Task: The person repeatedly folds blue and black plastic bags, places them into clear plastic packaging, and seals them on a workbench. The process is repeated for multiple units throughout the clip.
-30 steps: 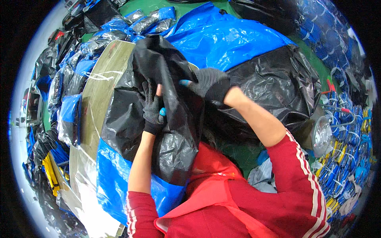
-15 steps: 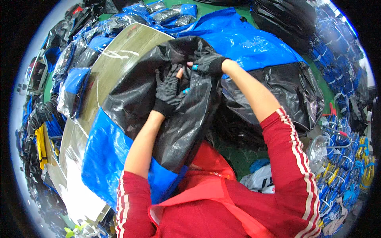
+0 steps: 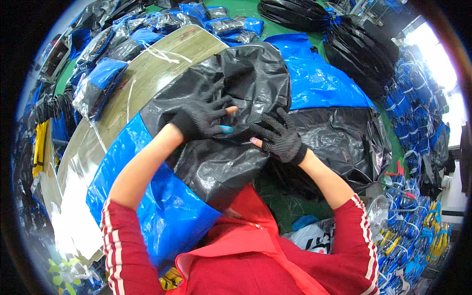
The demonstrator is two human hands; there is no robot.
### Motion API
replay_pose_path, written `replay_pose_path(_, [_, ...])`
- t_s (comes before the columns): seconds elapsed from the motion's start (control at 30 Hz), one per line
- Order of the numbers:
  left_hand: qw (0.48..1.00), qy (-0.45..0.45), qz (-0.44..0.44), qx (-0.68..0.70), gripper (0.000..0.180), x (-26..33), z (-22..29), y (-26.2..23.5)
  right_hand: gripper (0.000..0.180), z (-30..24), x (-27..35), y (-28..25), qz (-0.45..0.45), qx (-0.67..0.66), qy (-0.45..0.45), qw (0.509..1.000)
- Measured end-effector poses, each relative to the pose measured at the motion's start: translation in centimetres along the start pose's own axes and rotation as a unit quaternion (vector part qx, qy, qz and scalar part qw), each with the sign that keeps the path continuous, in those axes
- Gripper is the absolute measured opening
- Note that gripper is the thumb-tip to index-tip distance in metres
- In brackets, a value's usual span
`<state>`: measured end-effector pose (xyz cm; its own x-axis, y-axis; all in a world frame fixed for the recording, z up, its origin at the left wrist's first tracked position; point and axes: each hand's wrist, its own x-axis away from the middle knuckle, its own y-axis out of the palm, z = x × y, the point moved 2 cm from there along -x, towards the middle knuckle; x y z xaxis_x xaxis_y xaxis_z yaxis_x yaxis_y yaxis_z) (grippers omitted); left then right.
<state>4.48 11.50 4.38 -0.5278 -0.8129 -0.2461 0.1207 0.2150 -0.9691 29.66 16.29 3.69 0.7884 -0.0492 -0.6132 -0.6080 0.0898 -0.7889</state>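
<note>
A large sheet of black and blue plastic, like a tarp or cover, spreads over the table's edge and across my lap. My left hand, in a dark ribbed glove with bare thumb tip, lies on its black part with fingers stretched out. Right of it, my right hand in a matching glove rests with fingers spread on the black part near its right edge. A bit of blue shows at my left hand's fingertip. Beyond, a second black and blue sheet lies bunched on the right.
A wood-patterned table curves along the left, with white string on it. Folded plastic-bagged packs stand at its far left. Black bundles sit at the back right. Tied blue bundles and yellow-blue ones line the right side.
My hands have moved apart and now press flat on the black part, which is spread wider and smoother. The right hand has come nearer to me. The view has shifted slightly.
</note>
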Motion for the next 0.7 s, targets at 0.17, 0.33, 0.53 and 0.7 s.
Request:
replay_pose_path(0.17, [0.997, -0.018, -0.069, 0.032, 0.064, 3.8, 1.5, 1.2, 0.013, 0.6, -10.2, -3.0, -0.056, -0.082, -0.136, 0.986])
replay_pose_path(0.33, [0.995, -0.081, -0.019, 0.06, 0.058, 5.0, 2.5, 4.2, 0.039, 5.8, -21.5, 8.0, -0.479, -0.004, 0.06, 0.876])
replay_pose_path(0.53, [0.987, -0.132, -0.013, 0.091, 0.05, 4.1, 2.1, 1.4, 0.042, 8.5, -19.4, 17.6, -0.529, -0.046, 0.062, 0.845])
replay_pose_path(0.7, [0.933, -0.232, -0.086, 0.261, 0.043, 14.6, 0.0, -1.8, 0.041, 9.8, -17.9, 18.3, -0.477, -0.075, 0.074, 0.873])
